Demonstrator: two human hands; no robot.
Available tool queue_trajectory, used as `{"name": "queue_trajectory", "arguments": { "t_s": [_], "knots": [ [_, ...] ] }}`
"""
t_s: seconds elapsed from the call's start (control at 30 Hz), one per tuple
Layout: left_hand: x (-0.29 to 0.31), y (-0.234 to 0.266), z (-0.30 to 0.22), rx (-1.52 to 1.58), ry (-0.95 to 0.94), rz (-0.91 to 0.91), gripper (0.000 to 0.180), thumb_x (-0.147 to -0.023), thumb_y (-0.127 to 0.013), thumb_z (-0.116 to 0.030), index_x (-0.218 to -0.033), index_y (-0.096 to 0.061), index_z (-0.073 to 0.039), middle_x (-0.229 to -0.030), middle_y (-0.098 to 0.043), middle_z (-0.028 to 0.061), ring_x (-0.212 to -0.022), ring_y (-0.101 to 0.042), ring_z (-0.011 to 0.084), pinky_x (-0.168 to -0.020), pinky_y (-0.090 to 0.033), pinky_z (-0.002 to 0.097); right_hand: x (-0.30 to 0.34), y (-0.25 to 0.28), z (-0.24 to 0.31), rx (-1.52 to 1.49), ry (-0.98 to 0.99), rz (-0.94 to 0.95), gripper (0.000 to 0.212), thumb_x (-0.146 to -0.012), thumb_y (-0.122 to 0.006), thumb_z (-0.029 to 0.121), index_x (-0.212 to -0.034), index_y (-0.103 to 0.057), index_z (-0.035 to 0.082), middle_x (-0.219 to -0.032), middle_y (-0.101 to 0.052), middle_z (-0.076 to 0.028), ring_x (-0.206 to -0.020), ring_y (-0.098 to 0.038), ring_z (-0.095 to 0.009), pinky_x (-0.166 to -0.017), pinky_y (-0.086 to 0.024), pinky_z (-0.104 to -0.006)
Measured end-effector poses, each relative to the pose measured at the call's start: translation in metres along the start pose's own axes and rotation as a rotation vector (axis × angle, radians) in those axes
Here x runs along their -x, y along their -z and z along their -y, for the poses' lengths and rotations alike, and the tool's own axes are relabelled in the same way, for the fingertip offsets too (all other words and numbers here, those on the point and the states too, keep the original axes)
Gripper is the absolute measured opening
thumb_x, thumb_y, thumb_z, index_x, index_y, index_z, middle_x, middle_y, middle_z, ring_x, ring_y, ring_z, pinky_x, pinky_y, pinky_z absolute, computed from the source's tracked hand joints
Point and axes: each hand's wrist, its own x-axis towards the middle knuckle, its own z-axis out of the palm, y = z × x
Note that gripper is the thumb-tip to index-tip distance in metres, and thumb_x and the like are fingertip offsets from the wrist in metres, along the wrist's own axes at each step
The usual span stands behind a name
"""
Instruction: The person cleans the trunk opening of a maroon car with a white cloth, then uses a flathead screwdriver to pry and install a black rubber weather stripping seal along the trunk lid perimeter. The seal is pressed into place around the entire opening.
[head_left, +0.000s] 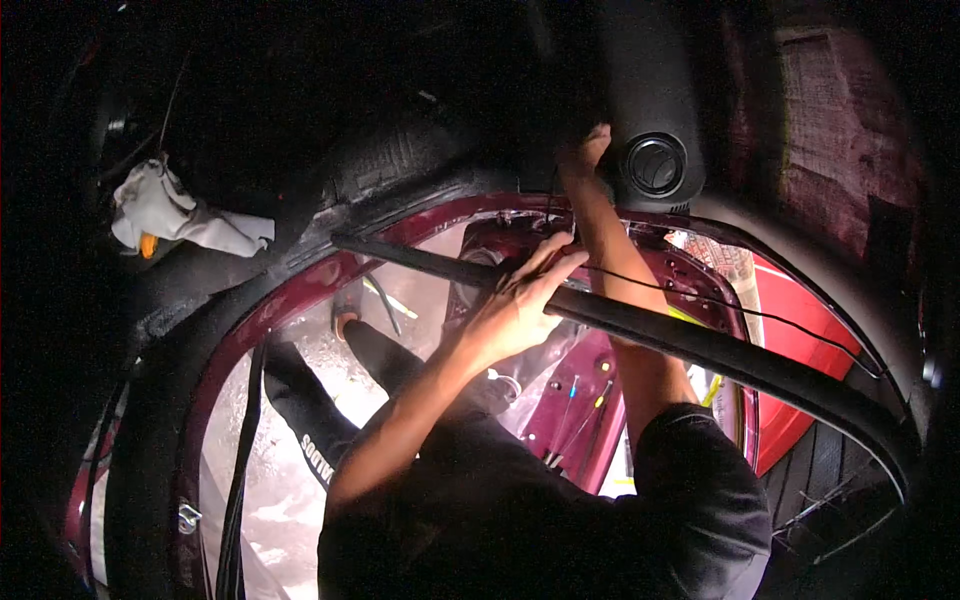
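Item: black rubber door-seal strip point(700, 345), long, dull and gently curved, run from ten o'clock of the frame down to four o'clock, across the dark-red door opening point(420, 225).

Left hand point(515, 305): fingers spread and laid over the strip near centre, grasping it loosely from above.

Right hand point(585, 150): raised to twelve o'clock, pressed against the black pillar trim point(650, 100) beside a round vent point(655, 165); whether it is clenched cannot be told.

A thin black wire point(760, 315) is seen just above the strip.

Handling note, as judged: the strip is best kept untwisted, supported along its length, and seated progressively along the flange while the wire is kept free.

White rag point(175, 215) lies at nine o'clock.
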Motion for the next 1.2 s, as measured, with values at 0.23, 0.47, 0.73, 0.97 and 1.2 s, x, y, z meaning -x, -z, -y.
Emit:
{"name": "queue_trajectory", "arguments": {
  "t_s": [0.23, 0.47, 0.73, 0.97, 1.2],
  "knots": [
    [0.003, -0.001, 0.013, 0.249, -0.052, 0.141, 0.094, -0.069, -0.094, -0.018, -0.151, -0.049, -0.013, -0.160, -0.038, 0.0165, -0.135, -0.052, 0.0341, -0.114, -0.045, 0.0464, 0.024, 0.035, 0.008, 0.700, 0.075, 0.291, 0.029, -0.092, -0.069, 0.026, -0.108, -0.069, 0.002, -0.105, -0.071, -0.013, -0.107, -0.065, -0.028, -0.096, -0.048, -0.0420],
    [-0.094, 0.026, 0.089, 0.292, 0.410, 0.061, 0.060, -0.100, -0.065, -0.039, -0.149, -0.051, -0.007, -0.144, -0.061, 0.0137, -0.114, -0.067, 0.0272, -0.095, -0.051, 0.0384, 0.042, 0.040, -0.041, -0.907, -0.402, 0.142, 0.036, -0.084, -0.074, 0.003, -0.119, -0.062, 0.001, -0.119, -0.069, -0.012, -0.112, -0.064, -0.029, -0.100, -0.047, -0.0426],
    [-0.290, 0.100, 0.175, 0.344, 0.344, -0.322, 0.088, -0.093, -0.062, -0.068, -0.155, -0.043, -0.008, -0.157, -0.044, 0.0119, -0.142, -0.045, 0.0300, -0.114, -0.037, 0.0467, 0.044, 0.035, 0.015, -1.010, -0.628, 0.091, 0.037, -0.084, -0.075, 0.010, -0.119, -0.068, 0.003, -0.114, -0.073, -0.010, -0.107, -0.069, -0.029, -0.101, -0.050, -0.0418],
    [-0.297, 0.097, 0.193, 0.585, 0.404, -0.226, 0.079, -0.087, -0.075, -0.060, -0.146, -0.051, -0.013, -0.144, -0.053, 0.0074, -0.135, -0.047, 0.0251, -0.111, -0.039, 0.0498, 0.054, 0.027, -0.001, -0.582, -0.236, 0.296, 0.039, -0.107, -0.038, 0.037, -0.124, -0.054, 0.005, -0.120, -0.060, -0.009, -0.110, -0.058, -0.024, -0.101, -0.048, -0.0434],
    [-0.279, 0.114, 0.198, 0.571, 0.365, -0.373, 0.083, -0.090, -0.073, -0.056, -0.151, -0.043, -0.008, -0.149, -0.047, 0.0126, -0.136, -0.047, 0.0319, -0.109, -0.042, 0.0496, 0.059, 0.003, 0.010, -0.460, -0.187, 0.172, 0.038, -0.087, -0.069, 0.007, -0.124, -0.067, 0.000, -0.122, -0.071, -0.016, -0.112, -0.068, -0.031, -0.098, -0.053, -0.0413]
  ]
}}
